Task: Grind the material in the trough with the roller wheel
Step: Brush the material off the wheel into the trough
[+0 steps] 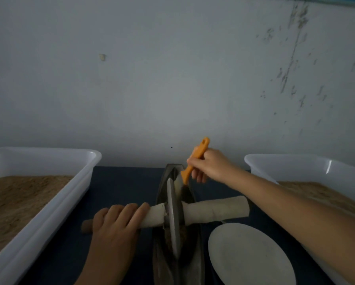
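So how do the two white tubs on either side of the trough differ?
The left tub sits closer and shows fully, its brown material plainly visible. The right tub is partly hidden behind the right forearm, with less of its brown fill showing. Both are white plastic, rectangular, and hold similar brown material.

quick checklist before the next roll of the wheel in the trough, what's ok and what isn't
1. Left hand grips the wrapped left handle: ok.
2. Right hand on the right handle: not ok, it holds an orange brush instead.
3. Brush out of the wheel's path: not ok, its head sits at the trough just beyond the wheel.
4. Wheel seated in the trough: ok, it stands in the groove, though tilted.
5. Material under the wheel: cannot tell, only some brown grit shows beside it.
6. White plate out of the way: ok, it lies to the right of the trough.
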The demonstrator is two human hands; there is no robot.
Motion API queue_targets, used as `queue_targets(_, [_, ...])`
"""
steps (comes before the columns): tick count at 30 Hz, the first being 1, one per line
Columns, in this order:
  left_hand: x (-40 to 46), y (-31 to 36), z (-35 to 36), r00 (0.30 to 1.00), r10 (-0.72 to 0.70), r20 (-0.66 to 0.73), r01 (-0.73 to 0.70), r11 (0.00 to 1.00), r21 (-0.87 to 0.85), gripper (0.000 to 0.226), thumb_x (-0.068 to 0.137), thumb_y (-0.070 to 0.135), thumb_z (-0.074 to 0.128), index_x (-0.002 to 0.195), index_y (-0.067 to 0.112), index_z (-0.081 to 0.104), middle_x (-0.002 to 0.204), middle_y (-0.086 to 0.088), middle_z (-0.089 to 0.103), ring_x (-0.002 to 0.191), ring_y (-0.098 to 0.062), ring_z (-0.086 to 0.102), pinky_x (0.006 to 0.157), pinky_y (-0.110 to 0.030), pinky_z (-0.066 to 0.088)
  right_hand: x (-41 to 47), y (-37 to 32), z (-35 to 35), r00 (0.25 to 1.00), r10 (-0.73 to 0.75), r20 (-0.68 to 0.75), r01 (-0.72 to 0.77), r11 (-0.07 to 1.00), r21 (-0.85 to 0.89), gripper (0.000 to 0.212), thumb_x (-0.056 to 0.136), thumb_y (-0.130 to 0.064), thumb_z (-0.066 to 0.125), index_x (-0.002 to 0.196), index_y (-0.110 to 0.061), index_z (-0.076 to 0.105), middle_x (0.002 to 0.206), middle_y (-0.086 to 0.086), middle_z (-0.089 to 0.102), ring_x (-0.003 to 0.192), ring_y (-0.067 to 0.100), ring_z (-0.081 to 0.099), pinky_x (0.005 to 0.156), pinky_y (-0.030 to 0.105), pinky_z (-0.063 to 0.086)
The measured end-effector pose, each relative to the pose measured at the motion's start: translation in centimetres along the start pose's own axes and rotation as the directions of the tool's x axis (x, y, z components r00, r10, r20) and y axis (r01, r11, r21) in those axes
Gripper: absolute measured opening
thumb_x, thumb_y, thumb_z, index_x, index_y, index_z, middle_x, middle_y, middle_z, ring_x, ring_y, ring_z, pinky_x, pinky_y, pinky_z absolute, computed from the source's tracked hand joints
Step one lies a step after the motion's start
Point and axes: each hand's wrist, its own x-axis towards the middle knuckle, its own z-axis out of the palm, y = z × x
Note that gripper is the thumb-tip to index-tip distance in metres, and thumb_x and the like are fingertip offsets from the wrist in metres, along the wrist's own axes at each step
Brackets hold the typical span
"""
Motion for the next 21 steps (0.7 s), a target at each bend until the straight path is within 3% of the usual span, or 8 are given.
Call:
queue_targets(3, [-0.1, 0.1, 0.0, 1.000, -0.004, 0.000, 0.004, 1.000, -0.010, 0.091, 0.032, 0.010, 0.093, 0.110, 0.023, 0.048, 0.090, -0.002, 0.069, 0.074, -0.026, 0.066, 0.076, -0.040, 0.038, -0.2, 0.9, -1.3, 0.998, 0.040, -0.042, -0.038, 0.998, 0.041, 0.027, 0.095, -0.019, 0.050, 0.070, -0.010, 0.057, 0.063, 0.004, 0.066, 0.048, 0.009, 0.061, 0.046, 0.019, 0.047])
queue_targets(10, [-0.3, -0.1, 0.1, 1.000, -0.014, -0.016, 0.014, 0.999, -0.038, 0.086, 0.036, 0.009, 0.092, 0.110, 0.022, 0.051, 0.090, -0.002, 0.069, 0.074, -0.027, 0.066, 0.074, -0.036, 0.028, -1.5, 0.8, -1.7, 0.999, 0.014, -0.052, -0.014, 1.000, -0.012, 0.029, 0.095, -0.017, 0.051, 0.067, -0.011, 0.057, 0.059, -0.001, 0.065, 0.047, 0.008, 0.060, 0.046, 0.018, 0.046])
queue_targets(14, [-0.4, -0.1, 0.1, 0.996, 0.011, -0.083, -0.015, 0.999, -0.040, 0.047, 0.067, 0.016, 0.065, 0.112, 0.021, 0.053, 0.090, -0.002, 0.069, 0.073, -0.027, 0.064, 0.072, -0.035, 0.027, -4.9, -0.7, -5.9, 0.959, 0.015, -0.284, 0.085, 0.938, 0.336, 0.016, 0.095, -0.010, 0.051, 0.079, -0.011, 0.056, 0.058, 0.005, 0.064, 0.045, 0.013, 0.059, 0.042, 0.022, 0.047])
queue_targets(15, [-0.4, -0.2, 0.3, 0.997, 0.010, -0.083, -0.014, 0.999, -0.045, 0.048, 0.065, 0.014, 0.070, 0.112, 0.020, 0.056, 0.090, -0.002, 0.068, 0.073, -0.027, 0.063, 0.072, -0.036, 0.027, -6.5, -0.6, -7.1, 0.943, -0.026, -0.331, 0.112, 0.963, 0.246, 0.013, 0.094, -0.014, 0.052, 0.084, -0.013, 0.059, 0.060, 0.004, 0.066, 0.048, 0.014, 0.061, 0.045, 0.022, 0.050])
queue_targets(17, [-0.4, -0.3, 0.4, 0.997, 0.016, -0.078, -0.019, 0.999, -0.044, 0.045, 0.066, 0.014, 0.073, 0.109, 0.016, 0.063, 0.092, -0.004, 0.068, 0.074, -0.028, 0.062, 0.072, -0.038, 0.030, -10.7, 0.6, -8.6, 0.930, -0.124, -0.346, 0.073, 0.985, -0.157, 0.015, 0.092, -0.035, 0.051, 0.088, -0.026, 0.062, 0.068, -0.001, 0.068, 0.058, 0.012, 0.064, 0.055, 0.024, 0.054])
queue_targets(19, [-0.4, -0.3, 0.1, 0.998, 0.016, -0.056, -0.019, 0.999, -0.046, 0.038, 0.075, 0.023, 0.049, 0.109, 0.014, 0.063, 0.093, -0.005, 0.067, 0.074, -0.029, 0.061, 0.070, -0.041, 0.039, -15.1, 1.7, -8.5, 0.943, -0.163, -0.291, 0.013, 0.890, -0.456, 0.018, 0.085, -0.050, 0.048, 0.091, -0.043, 0.063, 0.078, -0.012, 0.067, 0.068, 0.005, 0.062, 0.063, 0.027, 0.053])
queue_targets(20, [-0.3, -0.3, 0.0, 0.999, 0.021, -0.042, -0.023, 0.998, -0.050, 0.041, 0.075, 0.024, 0.042, 0.109, 0.013, 0.064, 0.093, -0.005, 0.067, 0.074, -0.030, 0.061, 0.067, -0.042, 0.042, -17.2, 2.3, -7.9, 0.957, -0.163, -0.238, 0.019, 0.859, -0.512, 0.016, 0.084, -0.046, 0.054, 0.098, -0.051, 0.062, 0.085, -0.018, 0.066, 0.074, 0.003, 0.061, 0.067, 0.028, 0.052])
queue_targets(21, [-0.2, -0.3, -0.1, 0.999, 0.021, -0.033, -0.023, 0.998, -0.059, 0.043, 0.076, 0.024, 0.039, 0.109, 0.013, 0.063, 0.094, -0.005, 0.066, 0.074, -0.031, 0.061, 0.065, -0.043, 0.043, -18.8, 2.8, -6.9, 0.969, -0.176, -0.172, 0.043, 0.809, -0.586, 0.033, 0.082, -0.034, 0.065, 0.106, -0.055, 0.057, 0.088, -0.020, 0.063, 0.075, 0.003, 0.060, 0.068, 0.030, 0.053])
